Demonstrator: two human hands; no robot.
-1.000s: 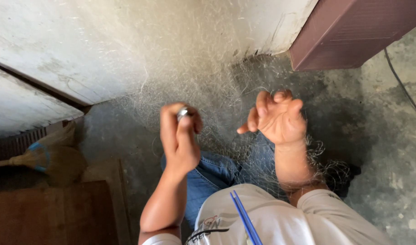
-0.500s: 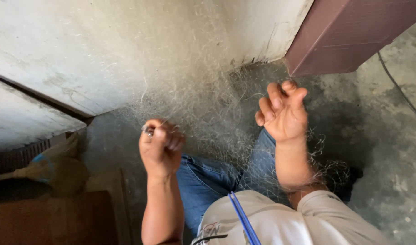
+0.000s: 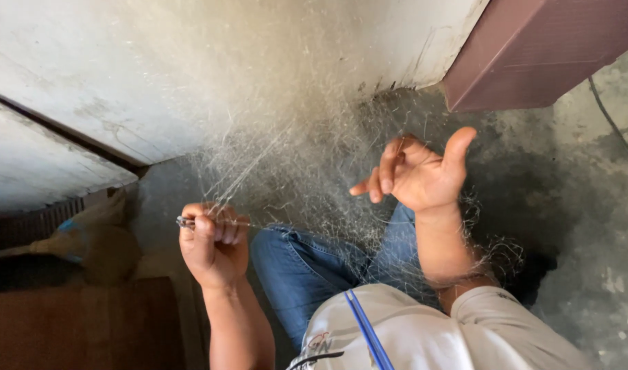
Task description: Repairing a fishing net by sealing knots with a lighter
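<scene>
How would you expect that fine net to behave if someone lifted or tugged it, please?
The fishing net is probably floppy: it drapes loosely over the jeans. It looks light, being thin, see-through mesh. It likely snags easily, since strands cling around the right hand while the left hand pulls some taut.

Person wears a white short-sleeved shirt (image 3: 424,329) with a blue stripe (image 3: 367,330) and dark chest marking, blue jeans (image 3: 307,267). Forearms bare.
</scene>
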